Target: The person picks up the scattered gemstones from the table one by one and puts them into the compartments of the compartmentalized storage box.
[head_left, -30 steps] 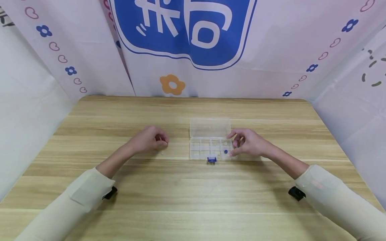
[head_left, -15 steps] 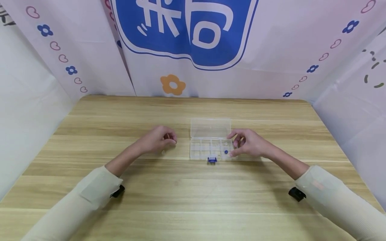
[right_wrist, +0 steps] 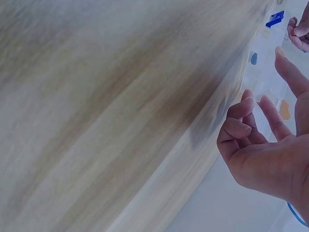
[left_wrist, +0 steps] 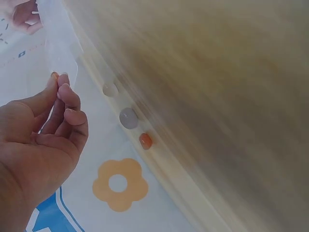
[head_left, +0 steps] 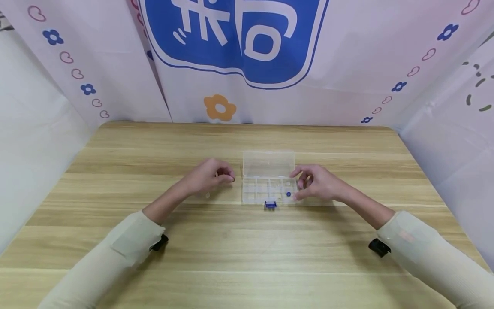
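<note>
My left hand pinches a small orange polished stone between thumb and fingertip, just left of the box. The clear plastic compartment box lies with its lid folded back and its blue latch facing me. My right hand holds the box's right end, index finger at the back and thumb at the front. Inside the right compartments are a blue stone and pale ones. In the left wrist view, a clear stone, a greyish stone and an orange stone lie on the table.
The wooden table runs back to a white printed cloth hanging behind it. More white cloth hangs at both sides. Both forearms rest low over the table, with a dark wrist mount under the right sleeve.
My left hand has moved right, from beside the loose stones to near the box's left edge, with the small stone still pinched. My right hand and the box have stayed in place.
</note>
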### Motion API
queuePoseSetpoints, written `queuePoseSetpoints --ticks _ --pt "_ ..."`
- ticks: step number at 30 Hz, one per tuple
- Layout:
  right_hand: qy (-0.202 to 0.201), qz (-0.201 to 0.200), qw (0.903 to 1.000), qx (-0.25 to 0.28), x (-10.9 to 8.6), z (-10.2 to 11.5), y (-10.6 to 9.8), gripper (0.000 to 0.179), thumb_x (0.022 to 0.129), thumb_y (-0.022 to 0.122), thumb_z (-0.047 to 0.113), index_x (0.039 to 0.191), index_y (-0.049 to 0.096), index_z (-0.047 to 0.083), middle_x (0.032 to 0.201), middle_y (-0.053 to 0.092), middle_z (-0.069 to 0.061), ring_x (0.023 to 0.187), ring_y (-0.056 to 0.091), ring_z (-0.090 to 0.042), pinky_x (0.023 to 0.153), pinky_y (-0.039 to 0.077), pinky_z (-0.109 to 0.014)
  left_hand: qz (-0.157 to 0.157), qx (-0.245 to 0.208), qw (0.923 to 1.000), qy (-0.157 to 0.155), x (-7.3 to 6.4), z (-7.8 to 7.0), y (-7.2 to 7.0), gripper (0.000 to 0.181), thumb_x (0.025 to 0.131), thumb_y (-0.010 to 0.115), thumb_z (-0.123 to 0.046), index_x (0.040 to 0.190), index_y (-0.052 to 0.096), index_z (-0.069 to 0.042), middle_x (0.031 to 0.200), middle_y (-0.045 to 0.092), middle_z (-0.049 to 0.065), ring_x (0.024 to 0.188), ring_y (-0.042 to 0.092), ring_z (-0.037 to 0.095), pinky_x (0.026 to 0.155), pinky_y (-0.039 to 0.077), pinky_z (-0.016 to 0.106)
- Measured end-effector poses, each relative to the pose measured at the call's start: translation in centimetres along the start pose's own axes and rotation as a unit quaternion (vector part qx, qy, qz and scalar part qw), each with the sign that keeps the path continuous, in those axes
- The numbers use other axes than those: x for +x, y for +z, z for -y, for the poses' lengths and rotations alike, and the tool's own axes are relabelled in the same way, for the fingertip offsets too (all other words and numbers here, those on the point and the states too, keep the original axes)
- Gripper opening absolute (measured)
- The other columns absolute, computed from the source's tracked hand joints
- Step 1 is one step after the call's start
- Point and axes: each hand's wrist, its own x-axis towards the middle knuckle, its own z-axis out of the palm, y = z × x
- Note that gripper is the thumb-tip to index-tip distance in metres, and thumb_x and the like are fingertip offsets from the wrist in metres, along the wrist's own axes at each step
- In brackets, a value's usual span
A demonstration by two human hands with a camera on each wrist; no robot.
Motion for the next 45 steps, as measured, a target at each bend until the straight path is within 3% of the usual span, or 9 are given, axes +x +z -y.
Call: queuePoseSetpoints --ticks 11,19,30,45 --pt "-0.007 0.0 1.0 -0.002 0.1 -0.1 0.0 0.055 0.077 0.09 0.004 0.125 0.063 -0.006 0.085 0.062 -0.009 0.073 0.054 -0.021 0.064 0.046 -0.025 0.007 -0.003 0.9999 0.01 1.2 -1.4 0.7 0.007 0.099 0.069 -0.005 0.095 0.073 0.0 0.093 0.074 0.012 0.085 0.066 0.025 0.072 0.052 0.027" --pt "-0.003 0.002 1.0 0.002 0.1 -0.2 0.0 0.055 0.078 0.089 0.004 0.125 0.062 -0.006 0.085 0.062 -0.009 0.073 0.053 -0.021 0.063 0.045 -0.025 0.015 -0.003 0.9997 0.017 2.3 -2.4 1.2 0.009 0.099 0.069 -0.005 0.097 0.074 0.001 0.094 0.075 0.011 0.086 0.067 0.022 0.076 0.054 0.03" --pt "0.0 0.0 1.0 0.002 0.0 -0.1 -0.1 0.055 0.078 0.089 0.004 0.125 0.063 -0.006 0.084 0.062 -0.008 0.072 0.052 -0.02 0.062 0.045 -0.025 0.028 -0.008 0.9996 0.005 3.8 -3.1 2.4 0.007 0.098 0.071 -0.005 0.095 0.075 0.0 0.088 0.073 0.01 0.077 0.061 0.015 0.068 0.05 0.025" --pt "0.004 -0.001 1.0 0.008 0.1 -0.1 -0.1 0.055 0.078 0.09 0.003 0.125 0.063 -0.005 0.085 0.062 -0.009 0.071 0.051 -0.02 0.062 0.043 -0.025 0.031 0.006 0.9992 0.024 4.9 -3.4 3.0 0.009 0.1 0.069 -0.006 0.097 0.076 0.0 0.087 0.073 0.009 0.074 0.06 0.013 0.067 0.049 0.024"
